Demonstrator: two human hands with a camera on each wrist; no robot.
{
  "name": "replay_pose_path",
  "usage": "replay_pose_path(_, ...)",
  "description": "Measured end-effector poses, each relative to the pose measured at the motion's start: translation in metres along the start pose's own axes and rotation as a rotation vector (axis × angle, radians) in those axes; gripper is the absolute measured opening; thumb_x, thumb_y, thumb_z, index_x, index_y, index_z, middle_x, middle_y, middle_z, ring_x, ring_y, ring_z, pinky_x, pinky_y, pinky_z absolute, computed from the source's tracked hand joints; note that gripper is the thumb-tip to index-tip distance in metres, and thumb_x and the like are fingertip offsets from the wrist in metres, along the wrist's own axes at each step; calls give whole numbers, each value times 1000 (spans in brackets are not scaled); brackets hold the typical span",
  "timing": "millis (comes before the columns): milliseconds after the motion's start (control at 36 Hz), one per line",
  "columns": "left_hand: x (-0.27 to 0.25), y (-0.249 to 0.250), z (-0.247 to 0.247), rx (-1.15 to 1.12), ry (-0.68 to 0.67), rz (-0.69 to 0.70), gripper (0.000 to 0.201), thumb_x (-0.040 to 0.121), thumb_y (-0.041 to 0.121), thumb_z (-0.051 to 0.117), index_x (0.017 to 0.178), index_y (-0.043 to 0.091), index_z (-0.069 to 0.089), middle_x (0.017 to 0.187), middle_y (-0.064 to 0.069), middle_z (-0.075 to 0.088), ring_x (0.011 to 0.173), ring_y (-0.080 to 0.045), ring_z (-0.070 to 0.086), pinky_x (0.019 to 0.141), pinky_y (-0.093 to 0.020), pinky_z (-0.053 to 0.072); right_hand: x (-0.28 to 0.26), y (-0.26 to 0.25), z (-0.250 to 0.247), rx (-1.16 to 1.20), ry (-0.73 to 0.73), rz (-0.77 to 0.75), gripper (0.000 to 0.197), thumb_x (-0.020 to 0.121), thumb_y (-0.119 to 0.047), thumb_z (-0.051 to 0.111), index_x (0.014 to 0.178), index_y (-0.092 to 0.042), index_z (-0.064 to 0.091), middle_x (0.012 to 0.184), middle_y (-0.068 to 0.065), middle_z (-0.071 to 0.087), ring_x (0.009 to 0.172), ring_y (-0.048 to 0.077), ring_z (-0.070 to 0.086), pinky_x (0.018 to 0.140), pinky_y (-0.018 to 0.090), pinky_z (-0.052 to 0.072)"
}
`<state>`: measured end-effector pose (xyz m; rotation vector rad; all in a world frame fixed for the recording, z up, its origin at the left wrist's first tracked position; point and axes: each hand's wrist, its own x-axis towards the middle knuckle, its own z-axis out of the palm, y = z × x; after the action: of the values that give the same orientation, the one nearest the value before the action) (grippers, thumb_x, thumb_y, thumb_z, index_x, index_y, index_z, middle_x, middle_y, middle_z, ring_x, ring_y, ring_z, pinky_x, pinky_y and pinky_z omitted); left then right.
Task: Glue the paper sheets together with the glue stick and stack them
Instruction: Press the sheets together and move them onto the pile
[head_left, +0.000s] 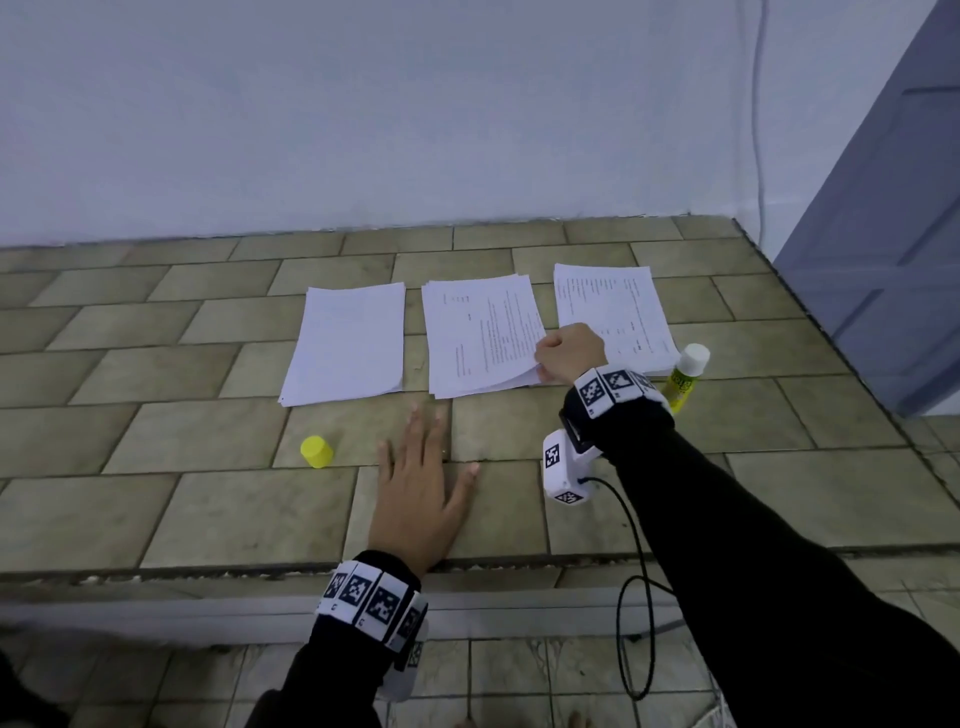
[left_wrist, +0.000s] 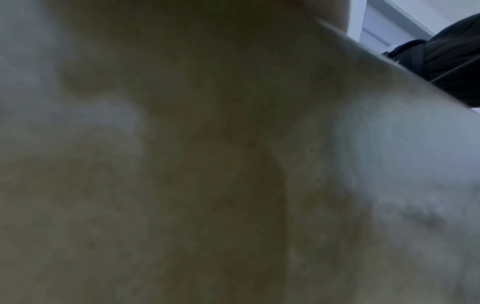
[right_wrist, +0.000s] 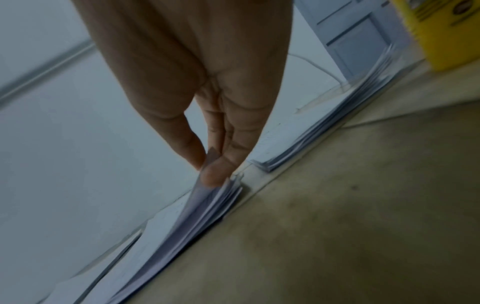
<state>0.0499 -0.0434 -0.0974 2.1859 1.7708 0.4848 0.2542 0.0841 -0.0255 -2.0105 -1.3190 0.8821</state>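
Three stacks of white paper lie side by side on the tiled floor: a blank left stack (head_left: 347, 343), a printed middle stack (head_left: 480, 332) and a printed right stack (head_left: 613, 312). My right hand (head_left: 569, 353) pinches the near right corner of the middle stack's top sheets, lifting them slightly; the pinch (right_wrist: 210, 166) shows in the right wrist view. A yellow glue stick (head_left: 685, 379) with a white tip stands by the right stack. Its yellow cap (head_left: 317, 451) lies on the floor at left. My left hand (head_left: 421, 488) lies flat, fingers spread, on the floor.
A white wall (head_left: 415, 104) runs behind the stacks and a grey-blue door (head_left: 893, 234) stands at right. A black cable (head_left: 636, 597) loops from my right wrist. A metal floor strip (head_left: 208, 608) crosses near me. The left wrist view is blurred floor.
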Motion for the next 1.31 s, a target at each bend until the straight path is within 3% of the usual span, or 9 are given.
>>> replay_pose_path(139, 0, 0, 0, 5, -5, -3, 99, 82, 80, -9, 158, 20, 12, 166, -2, 0, 152, -17, 0, 123, -44, -5, -6, -7, -4, -17, -72, -4, 28, 82, 5, 59, 109, 10, 67, 104, 19, 71, 98, 30, 70, 91, 37, 54)
replay_pose_path(389, 0, 1, -1, -23, 25, 1, 96, 84, 79, -4, 156, 20, 20, 166, -2, 6, 152, -17, 2, 121, -38, -8, -3, -6, 0, -189, -57, -76, 24, 86, 0, 61, 109, -1, 67, 113, 15, 67, 106, 27, 64, 85, 27, 52)
replay_pose_path(694, 0, -2, 0, -44, 58, -15, 83, 90, 70, 13, 153, 18, 29, 164, -3, 15, 152, -18, 8, 121, -37, -4, -18, 1, 3, -441, -44, -181, 28, 98, -16, 45, 120, -12, 60, 129, 15, 43, 122, 31, 41, 91, 33, 40)
replay_pose_path(833, 3, -1, -9, -240, 40, -84, 85, 88, 69, 22, 152, 14, 30, 163, -4, 19, 151, -16, 12, 123, -39, 3, -44, 4, -29, -208, 162, -446, 20, 92, -16, 54, 109, -17, 65, 121, 7, 50, 115, 24, 44, 94, 35, 40)
replay_pose_path(917, 5, 2, -32, -249, 14, -111, 66, 97, 57, 41, 147, 13, 40, 151, -4, 43, 139, -22, 39, 114, -42, 32, -64, 13, -50, -202, 479, -577, 22, 83, -16, 63, 104, -19, 65, 116, 3, 57, 107, 25, 51, 89, 36, 37)
replay_pose_path(1028, 14, 10, -76, -24, 203, -55, 37, 100, 43, 48, 125, 20, 62, 117, 1, 70, 100, -23, 66, 82, -37, 52, -73, 38, -67, -155, 673, -487, 46, 78, -19, 69, 121, -16, 54, 131, 7, 52, 124, 28, 45, 105, 54, 33)
replay_pose_path(1111, 34, 12, -108, 62, 272, -71, 35, 99, 44, 48, 123, 22, 63, 115, 5, 70, 98, -19, 67, 81, -35, 51, -68, 56, -72, -52, 676, -412, 60, 75, -16, 72, 129, -11, 46, 133, 10, 50, 124, 28, 45, 105, 54, 34)
replay_pose_path(1250, 87, -16, -129, 178, 92, -255, 53, 99, 53, 42, 136, 17, 51, 132, -1, 61, 116, -26, 58, 95, -42, 47, -63, 68, -75, 246, 542, -182, 73, 83, -12, 71, 143, -6, 31, 144, 9, 40, 127, 22, 43, 98, 22, 34)
replay_pose_path(1305, 108, -33, -123, 223, -7, -344, 60, 98, 57, 40, 138, 12, 48, 137, -9, 56, 119, -31, 55, 96, -43, 45, -63, 70, -75, 350, 499, -110, 73, 84, -11, 71, 144, -7, 28, 144, 10, 41, 124, 22, 48, 93, 20, 36)
